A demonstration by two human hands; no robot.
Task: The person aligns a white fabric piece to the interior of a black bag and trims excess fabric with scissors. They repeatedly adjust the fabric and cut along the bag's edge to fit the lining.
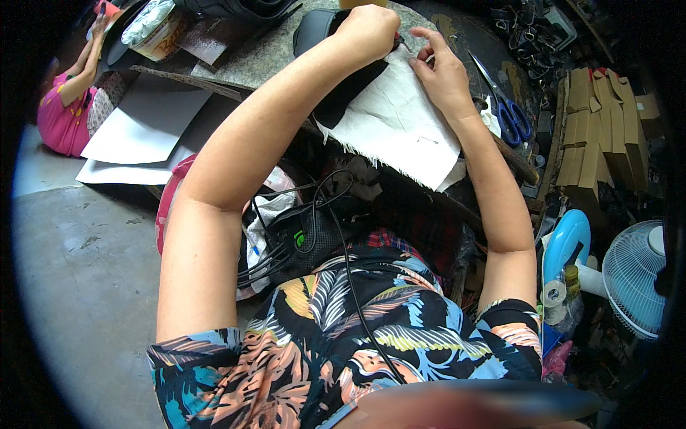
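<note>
My left hand (368, 34) is closed at the far edge of the work surface. Something small and dark shows at its fingertips, too hidden to name. Just right of it, my right hand (444, 77) has its fingers bent and apart, with nothing seen between them. Below both hands, a white cloth (400, 121) with a frayed edge hangs over the near side of the surface. Black material (350, 96) lies beside the cloth, partly under my left forearm. A smooth black curved piece (313, 34) sits behind my left wrist. Blue-handled scissors (509, 118) rest right of my right hand.
White sheets (146, 129) jut out at the left, near another person in pink (68, 118). A tub (153, 32) stands at the back left. Cardboard boxes (597, 129) and a fan (636, 275) are at the right. Black cables (314, 196) hang before me.
</note>
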